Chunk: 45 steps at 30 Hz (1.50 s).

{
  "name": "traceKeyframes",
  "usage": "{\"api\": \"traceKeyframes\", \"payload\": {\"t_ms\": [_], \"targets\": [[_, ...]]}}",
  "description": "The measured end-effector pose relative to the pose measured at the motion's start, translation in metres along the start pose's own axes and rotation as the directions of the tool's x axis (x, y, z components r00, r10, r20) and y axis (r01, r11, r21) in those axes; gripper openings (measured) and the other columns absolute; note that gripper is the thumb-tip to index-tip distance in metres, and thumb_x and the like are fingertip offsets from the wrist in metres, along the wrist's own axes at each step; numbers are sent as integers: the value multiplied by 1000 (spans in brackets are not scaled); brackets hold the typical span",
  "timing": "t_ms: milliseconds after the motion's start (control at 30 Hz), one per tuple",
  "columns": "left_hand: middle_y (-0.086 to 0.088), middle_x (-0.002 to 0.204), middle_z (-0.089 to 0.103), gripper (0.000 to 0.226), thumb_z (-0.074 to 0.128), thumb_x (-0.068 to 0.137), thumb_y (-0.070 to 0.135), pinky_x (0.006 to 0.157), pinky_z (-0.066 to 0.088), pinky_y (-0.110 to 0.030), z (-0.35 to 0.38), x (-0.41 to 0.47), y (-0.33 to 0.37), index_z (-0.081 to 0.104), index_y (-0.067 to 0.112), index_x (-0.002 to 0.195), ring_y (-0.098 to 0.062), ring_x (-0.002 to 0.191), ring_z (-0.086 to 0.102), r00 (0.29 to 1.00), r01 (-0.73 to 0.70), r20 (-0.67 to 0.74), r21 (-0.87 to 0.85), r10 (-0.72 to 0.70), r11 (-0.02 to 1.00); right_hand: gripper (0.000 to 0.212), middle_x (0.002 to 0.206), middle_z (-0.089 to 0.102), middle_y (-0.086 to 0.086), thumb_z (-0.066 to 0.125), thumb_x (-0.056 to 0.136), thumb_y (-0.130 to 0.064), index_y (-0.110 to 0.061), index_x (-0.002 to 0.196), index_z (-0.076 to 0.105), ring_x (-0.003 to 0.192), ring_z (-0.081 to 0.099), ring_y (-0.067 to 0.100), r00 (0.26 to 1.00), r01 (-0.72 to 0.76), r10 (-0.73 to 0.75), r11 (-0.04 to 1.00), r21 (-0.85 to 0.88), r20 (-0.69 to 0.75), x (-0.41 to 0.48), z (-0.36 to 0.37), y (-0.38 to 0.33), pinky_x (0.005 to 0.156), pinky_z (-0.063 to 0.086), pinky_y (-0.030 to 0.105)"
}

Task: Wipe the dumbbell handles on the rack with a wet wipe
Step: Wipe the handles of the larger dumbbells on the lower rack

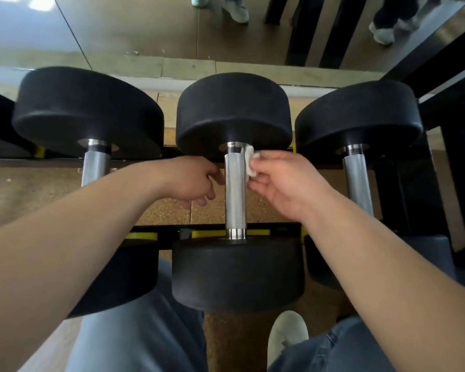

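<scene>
Three black dumbbells lie side by side on a black rack [277, 229] with yellow pads. The middle dumbbell [234, 111] has a silver knurled handle [235, 194] running toward me. My right hand [285, 183] pinches a small folded white wet wipe [250, 161] against the handle's upper right side, near the far weight head. My left hand [193, 181] sits at the handle's left side with fingers loosely curled, holding nothing; whether it touches the metal is unclear.
The left dumbbell [86, 108] and the right dumbbell [360, 114] flank the middle one, their handles partly hidden by my forearms. A mirror [145, 28] behind the rack reflects people's shoes. My legs and a white shoe [287, 336] are below.
</scene>
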<state>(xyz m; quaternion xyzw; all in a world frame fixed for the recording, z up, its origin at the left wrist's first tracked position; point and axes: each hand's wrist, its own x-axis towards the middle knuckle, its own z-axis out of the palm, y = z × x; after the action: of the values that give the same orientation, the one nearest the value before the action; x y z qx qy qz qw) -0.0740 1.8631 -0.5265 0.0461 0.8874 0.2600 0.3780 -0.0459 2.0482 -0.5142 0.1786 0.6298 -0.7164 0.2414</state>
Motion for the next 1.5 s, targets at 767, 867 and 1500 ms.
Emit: {"api": "traceKeyframes", "payload": {"t_ms": [767, 867, 1500], "targets": [[6, 106, 74, 30, 49, 101, 11, 83, 63, -39, -12, -15, 6, 61, 33, 119, -14, 95, 73, 995, -88, -44, 22, 89, 996, 26, 87, 58, -25, 72, 93, -36, -41, 118, 74, 78, 56, -8, 844, 535, -16, 78, -841, 536, -30, -6, -5, 67, 37, 11], [7, 102, 73, 26, 47, 102, 11, 79, 63, -35, -11, -15, 7, 65, 27, 112, -9, 93, 72, 994, -102, -43, 10, 103, 995, 27, 94, 63, -20, 72, 94, -38, -34, 120, 74, 79, 59, -7, 835, 515, -354, 238, -823, 420, -16, -3, -2, 68, 43, 6], [5, 78, 74, 30, 47, 96, 3, 61, 56, -20, -9, -38, 8, 68, 22, 85, -6, 73, 72, 925, -196, -353, -132, 139, 972, 21, 96, 66, -16, 67, 98, -31, -26, 118, 73, 78, 60, -6, 711, 512, -664, 261, -819, 233, -6, -4, 5, 67, 44, 8]]}}
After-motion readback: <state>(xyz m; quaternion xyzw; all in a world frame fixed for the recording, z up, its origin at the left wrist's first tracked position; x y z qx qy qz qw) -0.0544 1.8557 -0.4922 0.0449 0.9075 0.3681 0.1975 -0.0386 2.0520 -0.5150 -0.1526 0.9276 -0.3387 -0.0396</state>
